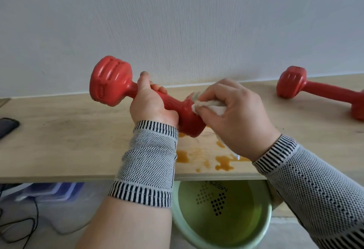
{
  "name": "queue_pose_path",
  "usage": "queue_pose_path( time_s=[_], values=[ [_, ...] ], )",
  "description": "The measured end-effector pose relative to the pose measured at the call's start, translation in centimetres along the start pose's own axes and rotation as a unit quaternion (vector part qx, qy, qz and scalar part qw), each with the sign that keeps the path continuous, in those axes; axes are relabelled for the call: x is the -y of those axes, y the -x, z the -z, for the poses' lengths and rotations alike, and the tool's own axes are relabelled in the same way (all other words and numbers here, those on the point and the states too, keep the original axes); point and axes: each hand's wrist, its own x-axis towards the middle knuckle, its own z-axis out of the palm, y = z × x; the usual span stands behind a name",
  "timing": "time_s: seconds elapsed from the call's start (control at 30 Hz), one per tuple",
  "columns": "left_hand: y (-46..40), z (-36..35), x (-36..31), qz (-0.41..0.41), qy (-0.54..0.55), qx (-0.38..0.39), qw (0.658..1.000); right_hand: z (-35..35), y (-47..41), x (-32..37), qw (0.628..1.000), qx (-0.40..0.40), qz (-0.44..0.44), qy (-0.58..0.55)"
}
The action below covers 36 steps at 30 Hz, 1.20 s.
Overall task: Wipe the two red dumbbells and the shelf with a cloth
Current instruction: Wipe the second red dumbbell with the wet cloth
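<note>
Left hand (pixel 150 104) wrapped around the handle of a red dumbbell (pixel 126 91), fingers and thumb curled tight, lifting it clear of the shelf (pixel 69 138). Far head of the dumbbell up and to the left of that hand, near head down by the wrist, tilted toward the camera. Right hand (pixel 234 115) just right of the left, fingers bent around a bunched white cloth (pixel 208 106) and pressing it against the near head of the held dumbbell. A tail of cloth hanging below the right palm toward the shelf. Second red dumbbell (pixel 315 91) lying on the shelf well to the right of the right hand, partly cut off by the picture's edge. Orange-brown stains (pixel 223 163) on the shelf directly under and between the two wrists, near the front edge. Knitted grey sleeves (pixel 149 162) with striped cuffs on both forearms. Below the shelf, under the right forearm, a pale green bucket (pixel 222 235). Far left of the left hand, a dark object (pixel 7 125) at the shelf's end, too cut off to identify. White wall (pixel 177 22) behind everything.
</note>
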Motion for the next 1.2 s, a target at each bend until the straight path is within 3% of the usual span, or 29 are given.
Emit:
queue_pose_path(
  time_s=[0.13, 0.3, 0.47, 0.63, 0.83, 1.0, 1.2],
  values=[
    [-0.6, 0.4, 0.5, 0.002, 0.036, 0.001, 0.999, -0.4, 0.3, -0.3, 0.999, 0.010, 0.036, 0.026],
    [-0.8, -0.4, 1.7, -0.001, 0.071, 0.022, 0.997, 0.0, -1.0, -1.9, 0.998, -0.018, -0.052, -0.009],
    [-1.0, -1.3, 1.4, 0.001, 0.078, 0.039, 0.996, -0.2, -0.9, -1.4, 1.000, 0.002, 0.007, 0.005],
    [-0.9, -1.2, 1.8, -0.040, 0.062, 0.053, 0.996, 0.6, -1.6, -2.5, 0.994, -0.012, -0.096, -0.058],
    [-0.2, -1.3, 2.0, -0.026, 0.070, 0.036, 0.997, 0.5, -0.1, -1.5, 0.998, 0.037, -0.042, -0.021],
    [-0.1, -1.6, 2.7, -0.042, 0.073, 0.048, 0.995, 1.4, -1.5, -2.6, 0.992, -0.010, -0.114, -0.061],
    [-0.4, -1.8, 2.5, -0.044, 0.073, 0.030, 0.996, 0.6, -0.9, -1.8, 0.997, 0.051, -0.051, -0.007]
  ],
)
